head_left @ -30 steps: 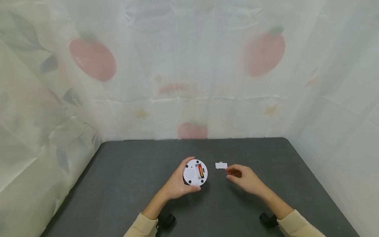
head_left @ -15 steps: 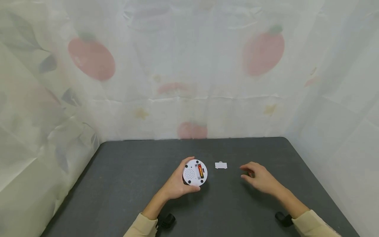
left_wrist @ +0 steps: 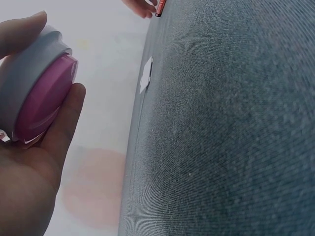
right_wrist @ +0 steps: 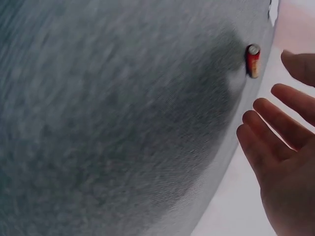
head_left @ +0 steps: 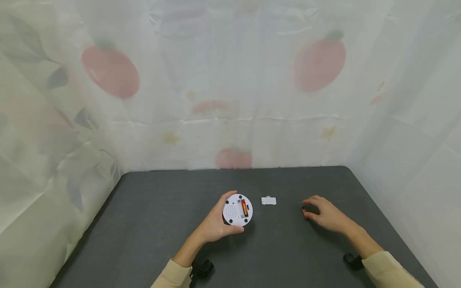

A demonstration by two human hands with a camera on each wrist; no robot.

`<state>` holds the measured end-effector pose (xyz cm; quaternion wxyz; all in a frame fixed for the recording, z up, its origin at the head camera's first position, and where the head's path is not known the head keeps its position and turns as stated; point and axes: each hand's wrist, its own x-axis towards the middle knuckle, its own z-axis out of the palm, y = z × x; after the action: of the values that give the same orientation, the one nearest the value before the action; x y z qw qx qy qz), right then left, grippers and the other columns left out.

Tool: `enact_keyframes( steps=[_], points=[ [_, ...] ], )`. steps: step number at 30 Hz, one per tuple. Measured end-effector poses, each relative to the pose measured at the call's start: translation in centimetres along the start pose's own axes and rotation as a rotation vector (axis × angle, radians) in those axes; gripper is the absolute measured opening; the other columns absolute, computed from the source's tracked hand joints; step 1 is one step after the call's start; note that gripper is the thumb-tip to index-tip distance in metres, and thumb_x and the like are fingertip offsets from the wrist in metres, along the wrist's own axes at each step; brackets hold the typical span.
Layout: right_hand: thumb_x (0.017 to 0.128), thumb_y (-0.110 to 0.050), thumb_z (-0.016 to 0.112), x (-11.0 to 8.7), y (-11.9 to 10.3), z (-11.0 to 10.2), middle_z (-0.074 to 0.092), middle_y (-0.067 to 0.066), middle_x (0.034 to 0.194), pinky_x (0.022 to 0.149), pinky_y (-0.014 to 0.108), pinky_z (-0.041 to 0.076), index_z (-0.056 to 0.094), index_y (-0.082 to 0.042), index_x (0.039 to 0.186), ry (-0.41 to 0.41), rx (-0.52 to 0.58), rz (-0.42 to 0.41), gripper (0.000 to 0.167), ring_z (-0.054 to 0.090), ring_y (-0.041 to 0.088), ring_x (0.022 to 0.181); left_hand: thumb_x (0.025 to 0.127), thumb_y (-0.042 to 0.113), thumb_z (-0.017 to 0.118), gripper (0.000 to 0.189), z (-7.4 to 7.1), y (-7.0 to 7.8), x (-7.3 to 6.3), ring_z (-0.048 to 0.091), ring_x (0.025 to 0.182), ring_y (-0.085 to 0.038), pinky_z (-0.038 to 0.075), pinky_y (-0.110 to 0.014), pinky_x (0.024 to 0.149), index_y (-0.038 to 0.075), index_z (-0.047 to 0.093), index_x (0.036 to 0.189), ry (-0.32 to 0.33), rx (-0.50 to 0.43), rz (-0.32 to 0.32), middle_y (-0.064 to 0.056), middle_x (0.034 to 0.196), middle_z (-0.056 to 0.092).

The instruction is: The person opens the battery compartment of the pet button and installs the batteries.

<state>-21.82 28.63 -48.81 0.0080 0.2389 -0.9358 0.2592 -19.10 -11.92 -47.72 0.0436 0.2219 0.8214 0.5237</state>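
Observation:
My left hand (head_left: 215, 226) grips a round white battery-powered device (head_left: 231, 211) by its edge, underside turned up. That underside has speaker holes, dark feet and an uncovered battery compartment, where one red-and-black battery (head_left: 244, 208) lies along the right side. In the left wrist view the device's other side shows as a pink dome (left_wrist: 47, 101). A second battery (right_wrist: 253, 61) lies on the table at the right. My right hand (right_wrist: 285, 142) is just beside it, fingers extended and apart from it. Between the two hands lies the white battery cover (head_left: 268, 201).
The dark grey table (head_left: 162, 208) runs back to a pale curtain (head_left: 270, 80) with fruit prints. More curtain hangs along the left and right sides. Black wrist straps (head_left: 203, 269) sit near both sleeves.
My right hand has moved right, away from the device and cover, and let go of a battery that now lies on the table. The left hand and device have stayed in place.

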Motion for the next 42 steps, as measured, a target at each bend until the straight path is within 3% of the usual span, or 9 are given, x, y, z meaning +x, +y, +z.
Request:
enact_keyframes(
  steps=[10,19,27,34,42],
  points=[
    [0.096,-0.026,0.072,0.5,0.6,0.8,0.058,0.02,0.129,0.093,0.06,0.045,0.066,-0.002,0.128,-0.053,-0.055,0.005,0.041,0.051,0.045,0.121,0.072,0.031,0.093,0.103,0.0,-0.2,-0.1,0.055,0.109,-0.02,0.045,-0.04,0.092,0.041,0.031,0.153,-0.002,0.012,0.007,0.004,0.13,0.053],
    [0.091,-0.021,0.078,1.0,-0.1,1.4,0.062,0.004,0.109,0.084,0.05,0.049,0.072,-0.007,0.114,0.001,-0.088,-0.006,0.028,0.056,0.029,0.103,0.073,0.025,0.093,0.103,0.1,-0.3,-0.1,0.057,0.107,-0.018,0.046,-0.035,0.092,0.036,0.031,0.154,-0.009,-0.023,0.042,0.002,0.129,0.054],
    [0.095,-0.013,0.073,1.3,-0.6,1.6,0.057,-0.007,0.082,0.062,0.03,0.044,0.069,-0.009,0.104,-0.066,0.046,0.035,0.011,0.049,0.005,0.068,0.074,0.028,0.093,0.103,0.2,-0.2,-0.1,0.057,0.107,-0.018,0.046,-0.036,0.091,0.039,0.03,0.154,-0.018,-0.013,0.013,0.003,0.13,0.053],
    [0.094,-0.011,0.072,1.7,-0.8,1.8,0.053,-0.008,0.076,0.058,0.028,0.042,0.066,-0.009,0.101,-0.076,0.067,0.047,0.009,0.046,0.005,0.061,0.074,0.028,0.092,0.102,0.2,-0.2,0.0,0.057,0.107,-0.018,0.046,-0.036,0.091,0.04,0.03,0.154,-0.021,-0.009,0.013,0.004,0.129,0.053],
    [0.094,-0.011,0.071,2.3,-1.7,2.3,0.06,-0.008,0.073,0.057,0.029,0.044,0.063,-0.007,0.101,-0.073,0.252,0.03,0.011,0.052,0.007,0.06,0.075,0.029,0.092,0.102,0.3,-0.2,0.0,0.057,0.108,-0.018,0.047,-0.035,0.091,0.039,0.028,0.155,-0.027,-0.01,0.02,0.004,0.13,0.052]
  ],
)
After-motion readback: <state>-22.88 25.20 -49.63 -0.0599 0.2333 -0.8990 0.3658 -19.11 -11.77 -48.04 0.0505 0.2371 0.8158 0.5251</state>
